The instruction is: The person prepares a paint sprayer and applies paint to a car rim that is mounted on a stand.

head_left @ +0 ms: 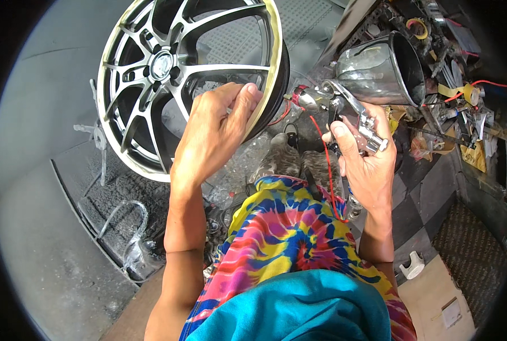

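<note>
A silver multi-spoke alloy wheel point(161, 65) stands tilted ahead of me, with a pale yellow band point(275, 34) along its outer edge. In front of its right side is my left hand point(213, 128), fingers curled in and thumb pressed over them. Whatever it may hold is hidden. My right hand point(370, 156) is wrapped round a metal spray gun point(353, 108), whose red-ringed nozzle end points left toward the wheel. The gun's shiny open metal cup point(372, 68) leans to the right above the hand.
A thin red hose point(328, 165) hangs between my arms. Tools, tape rolls point(417, 28) and scraps crowd a bench at the right. A clear container point(142, 256) lies at lower left by dark matting. A cardboard sheet point(435, 304) with a white plastic piece point(412, 265) is at lower right.
</note>
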`<state>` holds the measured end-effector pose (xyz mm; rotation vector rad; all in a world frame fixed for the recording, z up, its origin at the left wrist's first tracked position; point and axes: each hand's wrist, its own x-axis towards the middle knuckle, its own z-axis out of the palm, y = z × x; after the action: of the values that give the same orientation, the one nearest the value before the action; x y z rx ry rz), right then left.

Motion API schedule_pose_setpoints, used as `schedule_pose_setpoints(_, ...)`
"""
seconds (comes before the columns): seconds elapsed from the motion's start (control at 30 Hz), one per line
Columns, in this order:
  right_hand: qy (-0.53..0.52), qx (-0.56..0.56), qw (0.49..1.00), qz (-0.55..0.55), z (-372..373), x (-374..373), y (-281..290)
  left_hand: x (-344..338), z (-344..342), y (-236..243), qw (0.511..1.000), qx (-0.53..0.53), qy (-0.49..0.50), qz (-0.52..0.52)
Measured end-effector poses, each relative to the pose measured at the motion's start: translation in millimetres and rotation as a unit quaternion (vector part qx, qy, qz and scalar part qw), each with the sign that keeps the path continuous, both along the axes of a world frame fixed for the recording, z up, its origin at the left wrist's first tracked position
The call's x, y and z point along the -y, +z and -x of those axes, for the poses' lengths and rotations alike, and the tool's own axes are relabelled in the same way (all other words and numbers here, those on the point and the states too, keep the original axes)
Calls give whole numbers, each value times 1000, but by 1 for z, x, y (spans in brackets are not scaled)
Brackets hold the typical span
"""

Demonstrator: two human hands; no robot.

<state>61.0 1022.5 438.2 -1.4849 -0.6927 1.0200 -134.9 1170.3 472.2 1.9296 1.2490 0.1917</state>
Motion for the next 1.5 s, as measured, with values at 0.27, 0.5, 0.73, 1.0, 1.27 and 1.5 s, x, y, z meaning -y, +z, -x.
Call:
schedule_pose_setpoints(0.27,7,-10,1000,-3,2,3,-4,-6,-3,-4,1000,10,-12,-5)
schedule_pose_setpoints(0.5,13,2,1000,16,1,6,-6,-7,-8,-11,997,67,7,-35)
schedule_pose_setpoints(0.73,13,-1,1000,16,3,8,-7,-10,-11,-12,997,66,8,-32)
schedule_pose_setpoints(1.0,24,0,1000,14,6,9,-13,-12,-13,-13,997,64,2,-34)
schedule_pose_setpoints(1.27,53,3,999,-10,9,11,-23,-12,-16,-13,996,73,-9,-40)
schedule_pose_setpoints(1.5,47,0,998,-36,15,10,-26,-11,-14,-11,997,65,1,-33)
